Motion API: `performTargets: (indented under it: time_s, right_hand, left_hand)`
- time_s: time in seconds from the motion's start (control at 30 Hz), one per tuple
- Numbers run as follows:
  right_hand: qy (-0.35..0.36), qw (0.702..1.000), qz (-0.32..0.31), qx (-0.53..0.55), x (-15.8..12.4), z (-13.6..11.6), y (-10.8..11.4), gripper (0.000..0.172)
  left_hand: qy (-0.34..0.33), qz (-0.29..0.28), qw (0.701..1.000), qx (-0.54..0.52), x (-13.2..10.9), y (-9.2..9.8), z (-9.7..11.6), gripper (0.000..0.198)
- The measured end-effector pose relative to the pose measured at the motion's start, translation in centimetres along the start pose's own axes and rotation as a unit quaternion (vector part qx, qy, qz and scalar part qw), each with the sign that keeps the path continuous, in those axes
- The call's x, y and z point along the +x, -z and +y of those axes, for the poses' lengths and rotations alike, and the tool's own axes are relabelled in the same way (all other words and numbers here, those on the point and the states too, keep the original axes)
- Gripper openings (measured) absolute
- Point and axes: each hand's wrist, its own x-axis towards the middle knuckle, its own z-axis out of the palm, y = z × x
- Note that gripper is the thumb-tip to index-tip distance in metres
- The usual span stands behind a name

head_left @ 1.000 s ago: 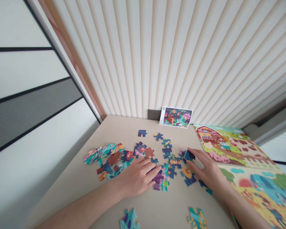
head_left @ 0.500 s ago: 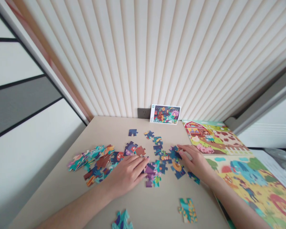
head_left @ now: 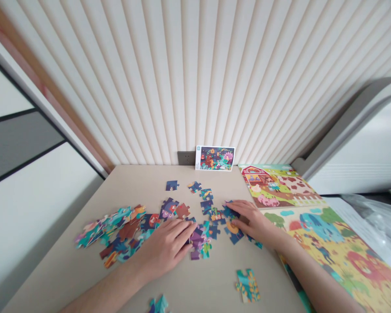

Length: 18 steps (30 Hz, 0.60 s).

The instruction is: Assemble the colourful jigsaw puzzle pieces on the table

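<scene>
Colourful jigsaw pieces lie scattered on a beige table [head_left: 198, 287]. My left hand [head_left: 164, 245] rests palm down, fingers stretched out, on a joined purple and teal cluster of pieces [head_left: 200, 241]. My right hand [head_left: 252, 221] lies flat with fingers spread over dark blue pieces [head_left: 230, 213] near the middle. A heap of loose pieces [head_left: 117, 228] sits left of my left hand. A reference picture card [head_left: 215, 158] leans against the ribbed wall at the back.
A finished farm-scene puzzle [head_left: 280, 187] and a second bright puzzle [head_left: 342, 252] cover the table's right side. Single pieces lie near the front edge [head_left: 247, 284] and at the back [head_left: 171, 185]. A wall socket [head_left: 185, 158] sits beside the card.
The view has swung to the right, so everything sits further left in the picture. My right hand has flattened onto the dark blue piece it had at its fingertips. My left hand stays on the cluster.
</scene>
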Motion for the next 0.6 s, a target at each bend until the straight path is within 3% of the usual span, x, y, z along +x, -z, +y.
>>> performTargets:
  time_s: [0.13, 0.23, 0.4, 0.5, 0.6]
  right_hand:
    - [-0.061, 0.996, 0.057, 0.03, 0.05, 0.28, 0.37, 0.047]
    - [-0.135, 0.981, 0.089, 0.112, 0.01, 0.53, 0.78, 0.038]
    - [-0.244, 0.908, 0.149, 0.305, -0.03, 0.94, 0.84, 0.043]
    - [-0.248, 0.866, 0.195, 0.387, 0.05, 1.01, 0.64, 0.042]
    - [-0.238, 0.846, 0.209, 0.428, 0.1, 0.99, 0.49, 0.038]
  left_hand:
    - [0.002, -0.013, 1.0, 0.003, -0.02, -0.05, -0.07, 0.044]
    - [0.002, -0.019, 1.0, 0.006, 0.01, -0.02, -0.12, 0.044]
    - [-0.002, -0.015, 1.0, 0.005, 0.12, 0.07, -0.14, 0.045]
    - [-0.007, -0.013, 1.0, 0.006, 0.01, -0.14, -0.28, 0.045]
    - [-0.008, -0.014, 1.0, 0.009, -0.16, -0.4, -0.41, 0.045]
